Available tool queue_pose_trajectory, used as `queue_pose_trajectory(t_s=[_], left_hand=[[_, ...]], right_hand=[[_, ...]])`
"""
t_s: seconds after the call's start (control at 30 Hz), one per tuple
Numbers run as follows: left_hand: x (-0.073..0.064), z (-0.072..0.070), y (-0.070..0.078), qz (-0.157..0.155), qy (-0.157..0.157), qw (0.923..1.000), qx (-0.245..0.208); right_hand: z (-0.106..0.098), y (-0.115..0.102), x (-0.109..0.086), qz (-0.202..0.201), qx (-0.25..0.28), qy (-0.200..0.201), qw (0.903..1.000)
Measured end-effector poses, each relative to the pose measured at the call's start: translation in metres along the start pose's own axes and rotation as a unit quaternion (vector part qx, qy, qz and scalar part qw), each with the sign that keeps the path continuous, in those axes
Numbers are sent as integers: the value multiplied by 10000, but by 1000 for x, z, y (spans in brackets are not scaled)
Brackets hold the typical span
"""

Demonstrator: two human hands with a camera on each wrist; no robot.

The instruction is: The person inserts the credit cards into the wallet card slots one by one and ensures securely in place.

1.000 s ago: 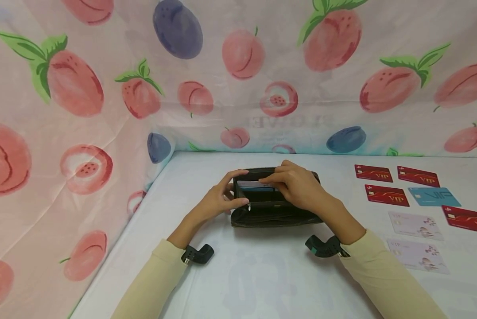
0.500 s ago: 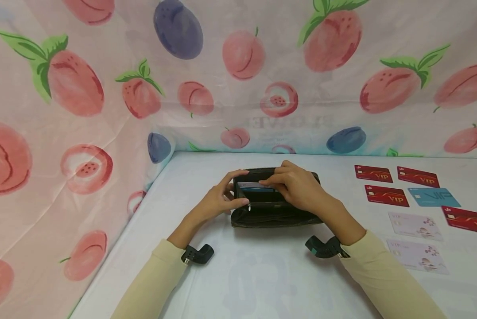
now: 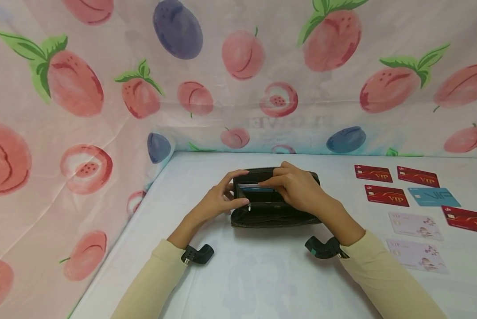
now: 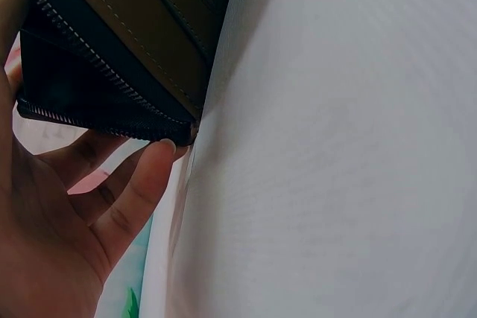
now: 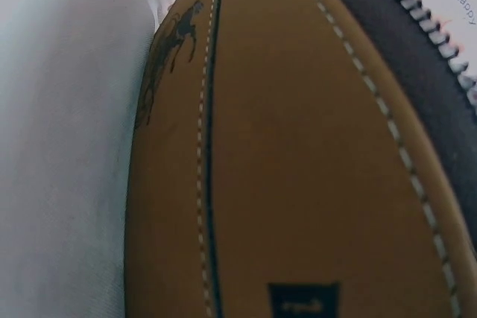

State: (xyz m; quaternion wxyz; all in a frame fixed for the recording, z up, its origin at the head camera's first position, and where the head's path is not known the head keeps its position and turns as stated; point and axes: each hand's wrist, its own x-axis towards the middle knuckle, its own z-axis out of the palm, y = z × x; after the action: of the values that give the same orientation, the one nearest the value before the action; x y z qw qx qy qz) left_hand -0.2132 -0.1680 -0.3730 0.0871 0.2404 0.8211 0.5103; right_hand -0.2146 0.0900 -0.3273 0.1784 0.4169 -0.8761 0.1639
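Observation:
A dark zip-around wallet (image 3: 276,218) stands spread apart on the white table in the head view. My left hand (image 3: 216,198) grips its left end, thumb on the near side and a finger on the far rim. Inside, my right hand (image 3: 300,188) pinches a pale card (image 3: 248,185), of which only a thin top strip shows. Just in front of it a blue card (image 3: 256,189) sits in a slot. The left wrist view shows the wallet's zipper and brown outside (image 4: 141,27) above my left hand (image 4: 82,214). Brown leather (image 5: 298,147) fills the right wrist view; my right hand is hidden there.
To the right lie several loose cards: red ones such as this red card (image 3: 387,195), a blue VIP card (image 3: 434,196), and two pale floral cards (image 3: 415,225). A peach-print cloth (image 3: 238,102) hangs behind and at the left of the table (image 3: 258,274).
The pale card has slid lower into the wallet, so less of it shows. My right fingers have moved slightly down with it. The left hand and wallet have stayed put.

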Motion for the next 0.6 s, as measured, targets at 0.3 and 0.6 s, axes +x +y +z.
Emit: queue_pose_trajectory(t_s=[0.3,0.6], left_hand=[[-1,0,0,22,-14,10000,35],[0,0,0,40,-16,10000,52]], right_hand=[[2,1,0,-113,-163,-40,9998],[2,1,0,-105,-250,-82,9996]])
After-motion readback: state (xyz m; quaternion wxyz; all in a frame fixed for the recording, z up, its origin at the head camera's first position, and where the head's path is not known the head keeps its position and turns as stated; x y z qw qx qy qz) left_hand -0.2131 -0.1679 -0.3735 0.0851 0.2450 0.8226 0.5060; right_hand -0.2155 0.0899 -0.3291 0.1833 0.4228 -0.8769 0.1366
